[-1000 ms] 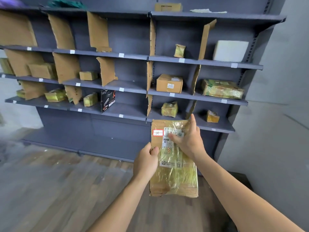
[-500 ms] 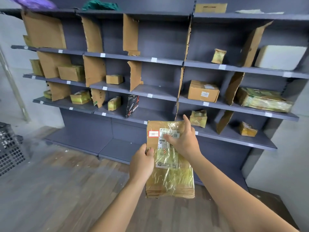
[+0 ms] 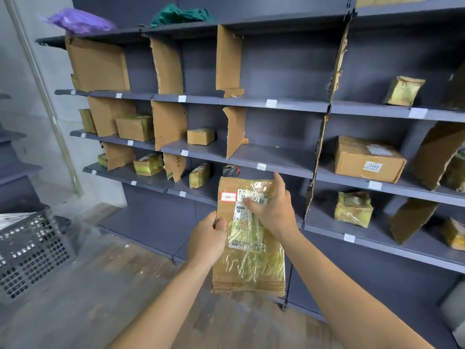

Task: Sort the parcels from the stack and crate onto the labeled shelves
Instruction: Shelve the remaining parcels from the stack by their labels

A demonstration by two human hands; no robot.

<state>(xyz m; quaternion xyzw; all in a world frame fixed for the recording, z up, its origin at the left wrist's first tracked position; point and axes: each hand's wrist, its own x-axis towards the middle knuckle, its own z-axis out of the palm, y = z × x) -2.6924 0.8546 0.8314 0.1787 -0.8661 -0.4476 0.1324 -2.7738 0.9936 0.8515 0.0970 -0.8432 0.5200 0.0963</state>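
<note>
A flat cardboard parcel [image 3: 251,268], wrapped in clear yellowish film, is held upright in the air in front of the grey shelving unit [image 3: 276,104], well above the wooden floor [image 3: 100,285]. In the head view its top edge is seen just under the front edge of a middle shelf. The parcel's left edge is gripped by the left hand [image 3: 207,241], the thumb laid on the front face and the fingers curled behind. Its upper right part is held by the right hand [image 3: 274,210], the thumb pressed onto a white shipping label [image 3: 247,238] and the forefinger stretched up past the top right corner. A small red-bordered sticker [image 3: 228,196] is fixed at the parcel's top left corner; its handwriting cannot be read with certainty. The shelves are split into compartments by upright cardboard dividers [image 3: 227,59], and white tags [image 3: 271,103] are stuck along their front edges. Small film-wrapped packages are lying in several compartments, and a brown box marked 0448 [image 3: 362,159] is set on a shelf in the right bay. A purple bag [image 3: 78,21] and a green bag [image 3: 180,15] are lying on the top shelf. A dark perforated crate [image 3: 30,250] is standing on the floor at the left edge of the view, well apart from the parcel.
</note>
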